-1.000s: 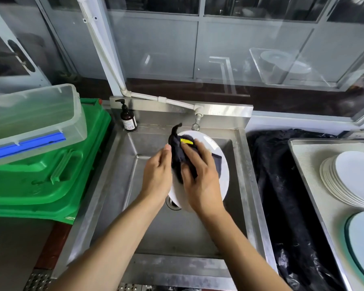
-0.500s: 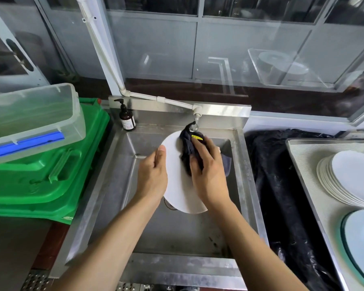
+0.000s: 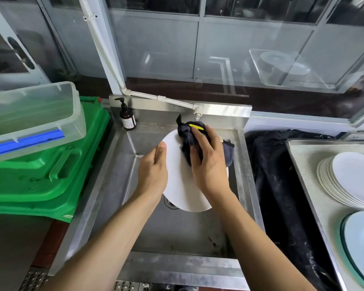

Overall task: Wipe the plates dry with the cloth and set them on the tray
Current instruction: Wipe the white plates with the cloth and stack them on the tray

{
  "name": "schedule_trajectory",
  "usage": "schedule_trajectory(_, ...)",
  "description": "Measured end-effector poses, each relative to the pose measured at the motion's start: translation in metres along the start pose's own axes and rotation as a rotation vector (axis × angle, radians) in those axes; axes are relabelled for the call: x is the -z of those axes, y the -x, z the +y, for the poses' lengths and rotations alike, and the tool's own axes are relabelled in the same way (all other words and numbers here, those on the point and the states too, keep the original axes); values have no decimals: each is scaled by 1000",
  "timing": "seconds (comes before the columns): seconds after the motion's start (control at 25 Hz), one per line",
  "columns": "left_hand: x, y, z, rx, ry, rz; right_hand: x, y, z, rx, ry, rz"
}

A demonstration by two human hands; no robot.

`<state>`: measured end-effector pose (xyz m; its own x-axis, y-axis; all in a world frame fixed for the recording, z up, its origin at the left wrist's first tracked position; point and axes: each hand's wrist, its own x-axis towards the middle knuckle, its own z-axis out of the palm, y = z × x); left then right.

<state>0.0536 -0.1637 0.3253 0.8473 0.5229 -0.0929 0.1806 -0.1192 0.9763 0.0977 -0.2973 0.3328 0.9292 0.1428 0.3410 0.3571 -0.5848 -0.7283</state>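
A white plate [image 3: 180, 181] is held tilted over the steel sink [image 3: 105, 185]. My left hand [image 3: 153, 173] grips its left rim. My right hand [image 3: 208, 162] presses a dark cloth [image 3: 186, 139] with a yellow tag against the plate's upper right face. Part of the cloth hangs behind the plate's right edge. At the right, the metal tray [image 3: 309, 181] holds a stack of white plates [image 3: 349, 179] and a larger pale plate [image 3: 361, 246] at its near end.
A soap bottle [image 3: 127, 117] stands at the sink's back left corner, and a tap [image 3: 197, 113] juts over the basin. Green crates [image 3: 51, 164] with a clear plastic box [image 3: 29, 116] on top sit at the left. Black plastic sheeting [image 3: 282, 196] lies between sink and tray.
The plate was turned so its flat pale side faces me, and the cloth moved up toward the plate's top edge. Both hands stay on the plate over the sink.
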Motion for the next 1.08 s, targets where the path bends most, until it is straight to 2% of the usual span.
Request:
schedule_trajectory(0.16,6,-12,-2,23,-2,97,3,25,21,-50,113,14)
schedule_trajectory(0.28,10,-25,-4,66,3,150,-7,70,22,-75,106,-23)
schedule_trajectory(0.44,4,-30,-5,77,-28,252,-20,97,1,90,94,-87)
schedule_trajectory(0.56,3,-32,-1,149,-38,317,-16,89,4,244,295,-97)
schedule_trajectory(0.64,3,-34,1,202,-100,294,-16,85,9,278,398,-35)
schedule_trajectory(0.72,3,-37,6,254,-143,244,-14,77,11,300,394,11)
schedule_trajectory(0.8,4,-44,12,315,-51,204,-9,68,12,349,369,21)
schedule_trajectory(0.88,4,-50,18,405,158,137,-3,59,12,293,272,13)
schedule_trajectory(0.96,6,-51,22,444,320,28,3,53,9,62,-31,-20)
schedule_trajectory(1.0,6,-51,21,413,303,-20,6,51,8,-60,-239,-31)
schedule_trajectory(1.08,6,-51,11,287,104,-58,11,45,10,-246,-606,-29)
